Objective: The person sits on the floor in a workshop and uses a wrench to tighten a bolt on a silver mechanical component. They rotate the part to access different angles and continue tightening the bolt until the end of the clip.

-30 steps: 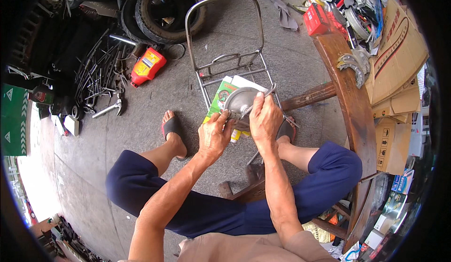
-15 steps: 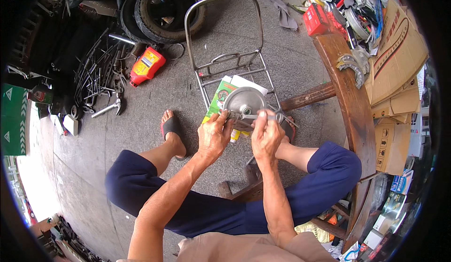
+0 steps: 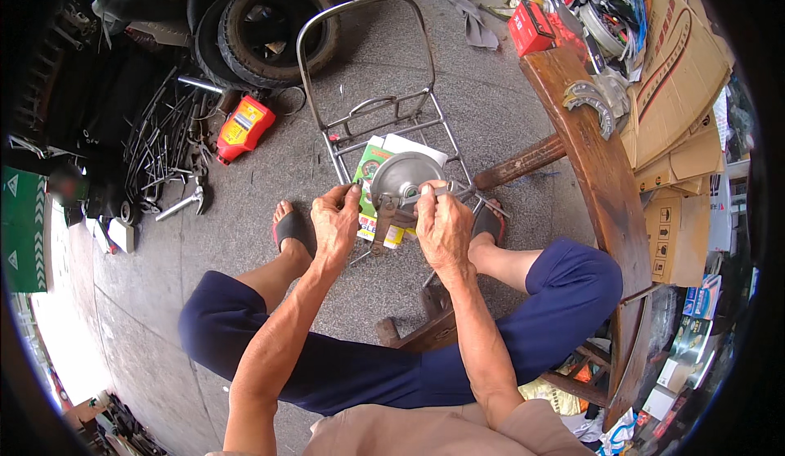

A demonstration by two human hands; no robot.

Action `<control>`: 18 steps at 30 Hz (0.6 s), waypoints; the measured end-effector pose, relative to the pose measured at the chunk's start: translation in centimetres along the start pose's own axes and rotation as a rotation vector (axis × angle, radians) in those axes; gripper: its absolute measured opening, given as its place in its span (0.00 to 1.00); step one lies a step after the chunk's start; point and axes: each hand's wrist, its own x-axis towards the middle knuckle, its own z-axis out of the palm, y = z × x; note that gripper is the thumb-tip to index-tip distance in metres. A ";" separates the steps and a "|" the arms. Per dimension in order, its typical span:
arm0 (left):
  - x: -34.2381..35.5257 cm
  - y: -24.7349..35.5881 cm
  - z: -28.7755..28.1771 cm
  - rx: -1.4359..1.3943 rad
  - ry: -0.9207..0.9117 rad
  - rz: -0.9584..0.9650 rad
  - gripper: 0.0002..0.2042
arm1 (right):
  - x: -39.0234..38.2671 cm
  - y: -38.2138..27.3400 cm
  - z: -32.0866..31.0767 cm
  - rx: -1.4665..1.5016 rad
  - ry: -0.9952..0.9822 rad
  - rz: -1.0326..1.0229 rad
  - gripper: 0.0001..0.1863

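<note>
Grey metal disc (image 3: 401, 170) between my feet, over a green-and-white box (image 3: 374, 158) by the bent-tube rack (image 3: 304, 67). My right hand (image 3: 444, 231) grips a metal lever (image 3: 444, 187) at the disc's right side. My left hand (image 3: 334, 223) just left of the disc, fingers bunched; view too small to tell whether they hold anything. Hammer (image 3: 176, 208) on floor, left, near red bottle (image 3: 245, 129).
</note>
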 end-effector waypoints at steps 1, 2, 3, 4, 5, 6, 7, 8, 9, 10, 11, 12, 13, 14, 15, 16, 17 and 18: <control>0.0 0.0 0.1 0.105 -0.010 0.028 0.14 | 0.1 -0.1 0.0 0.003 0.000 -0.003 0.11; -0.3 1.1 0.2 0.212 -0.018 0.056 0.14 | 0.2 -0.1 0.1 0.011 -0.001 -0.006 0.11; -0.7 2.1 0.4 0.316 -0.029 0.082 0.14 | 0.1 0.0 0.1 0.014 -0.002 -0.013 0.10; -0.9 2.8 0.5 0.328 -0.081 0.045 0.15 | 0.0 0.1 0.1 0.010 0.002 -0.013 0.09; -1.1 3.5 0.5 0.339 -0.130 0.008 0.15 | -0.1 0.2 0.2 0.007 0.004 -0.016 0.09; -1.1 4.0 0.5 0.349 -0.179 -0.029 0.16 | -0.1 0.2 0.2 0.004 0.006 -0.018 0.09; -1.0 4.3 0.6 0.380 -0.216 -0.036 0.16 | -0.1 0.3 0.1 0.004 0.005 -0.015 0.08; -0.9 4.4 0.4 0.399 -0.235 -0.039 0.16 | -0.1 0.3 0.1 0.008 0.003 -0.013 0.08; -0.7 4.5 0.3 0.418 -0.254 -0.041 0.16 | -0.2 0.2 0.2 0.011 0.001 -0.010 0.08; -0.6 4.7 0.2 0.436 -0.273 -0.044 0.16 | -0.2 0.2 0.2 0.012 -0.001 -0.010 0.08; -0.5 4.9 0.2 0.447 -0.289 -0.063 0.15 | -0.2 0.1 0.3 0.011 -0.003 -0.010 0.08; -0.5 5.3 0.1 0.457 -0.306 -0.083 0.14 | -0.2 0.1 0.3 0.010 -0.004 -0.010 0.08; -0.4 5.4 0.1 0.468 -0.322 -0.103 0.13 | -0.3 0.2 0.3 0.020 -0.005 -0.003 0.08; -0.4 5.4 0.1 0.535 -0.347 -0.043 0.12 | -0.3 0.4 0.5 0.032 -0.007 0.004 0.08; -0.3 5.3 0.3 0.602 -0.372 0.018 0.11 | -0.3 0.5 0.5 0.044 -0.008 0.011 0.08; -0.2 5.1 0.3 0.668 -0.397 0.079 0.11 | -0.3 0.5 0.5 0.049 -0.017 0.020 0.08; -0.3 4.9 0.5 0.742 -0.357 0.273 0.09 | -0.3 0.5 0.5 0.054 -0.026 0.030 0.08; -0.3 4.8 0.5 0.771 -0.369 0.280 0.08 | -0.4 0.5 0.4 0.059 -0.035 0.039 0.08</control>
